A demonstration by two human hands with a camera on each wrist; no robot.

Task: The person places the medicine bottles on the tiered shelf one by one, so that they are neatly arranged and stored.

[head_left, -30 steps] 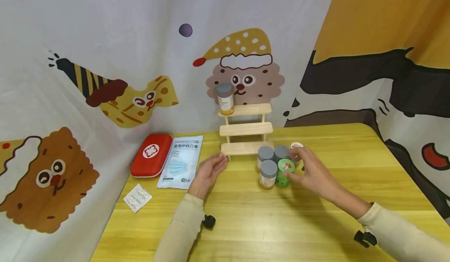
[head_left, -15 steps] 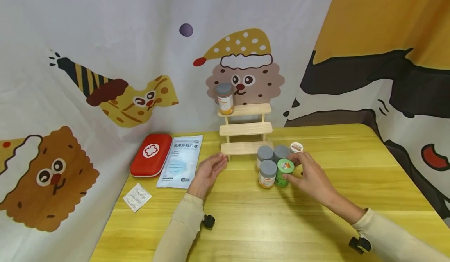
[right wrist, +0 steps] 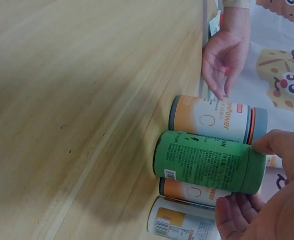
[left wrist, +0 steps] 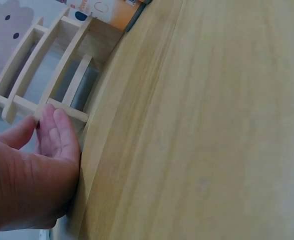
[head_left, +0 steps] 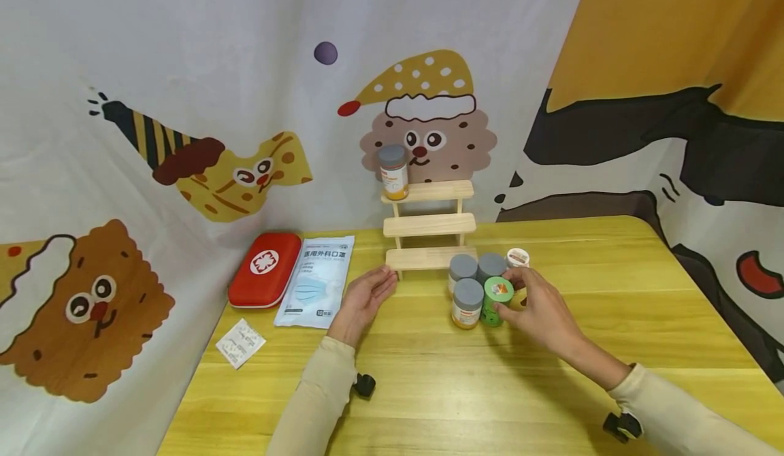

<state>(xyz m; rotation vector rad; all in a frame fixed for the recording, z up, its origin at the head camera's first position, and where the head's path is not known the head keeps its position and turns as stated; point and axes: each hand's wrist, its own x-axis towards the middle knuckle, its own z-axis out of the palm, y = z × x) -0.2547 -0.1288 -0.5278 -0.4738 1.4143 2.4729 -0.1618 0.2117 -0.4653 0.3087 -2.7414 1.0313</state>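
My right hand (head_left: 545,310) grips a green canister (right wrist: 206,162) near its lid, thumb on one side and fingers on the other. The canister is upright on the table, against a cluster of grey-lidded supplement bottles (head_left: 467,303). A small white-lidded bottle (head_left: 517,257) stands just behind my right fingers. With thumb and fingertips my left hand (head_left: 364,303) pinches the left end of the bottom step of a small three-step wooden rack (left wrist: 62,70). Another grey-lidded bottle (head_left: 393,172) stands at the left of the rack's top step.
On the left lie a red first-aid case (head_left: 265,270), a packet of surgical masks (head_left: 314,282) and a small white sachet (head_left: 241,343). A patterned cloth (head_left: 245,34) hangs behind the wooden table (head_left: 465,401).
My right hand has drawn back from above the white-lidded bottle and its fingers have come round the green canister. The left hand has stayed at the rack.
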